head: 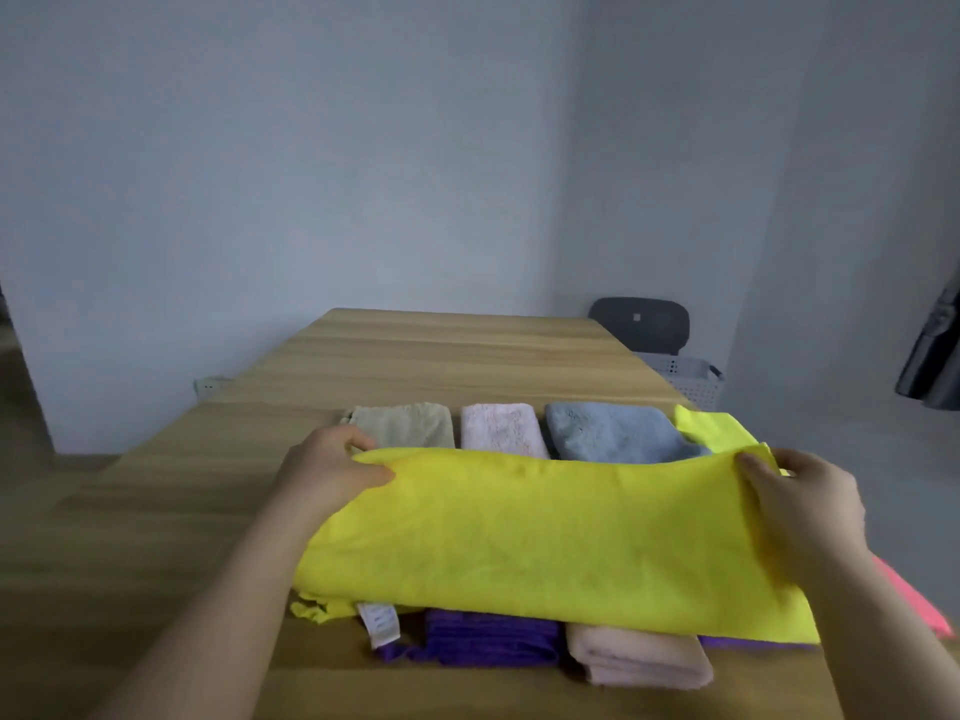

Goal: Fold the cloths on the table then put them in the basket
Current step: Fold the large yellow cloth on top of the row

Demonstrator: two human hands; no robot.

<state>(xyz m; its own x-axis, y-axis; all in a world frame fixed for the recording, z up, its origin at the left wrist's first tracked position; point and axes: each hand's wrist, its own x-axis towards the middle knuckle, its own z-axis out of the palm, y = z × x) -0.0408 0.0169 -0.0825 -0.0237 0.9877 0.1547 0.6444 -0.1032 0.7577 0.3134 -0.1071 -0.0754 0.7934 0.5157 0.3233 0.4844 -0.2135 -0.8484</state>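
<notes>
The yellow cloth (545,543) hides most of the purple cloth (488,641).

We see large cloth (545,537) spread at lower centre of frame on desk (441,356), overlying two folded cloths (639,654) at bottom. Row of three folded cloths (501,428) behind it, mid-frame. Basket (685,379) beyond desk edge, right of centre; chair (641,322) behind basket.

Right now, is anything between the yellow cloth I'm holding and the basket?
The folded blue cloth and another yellow cloth lie between the big yellow cloth and the perforated grey basket beyond the table's edge.
</notes>
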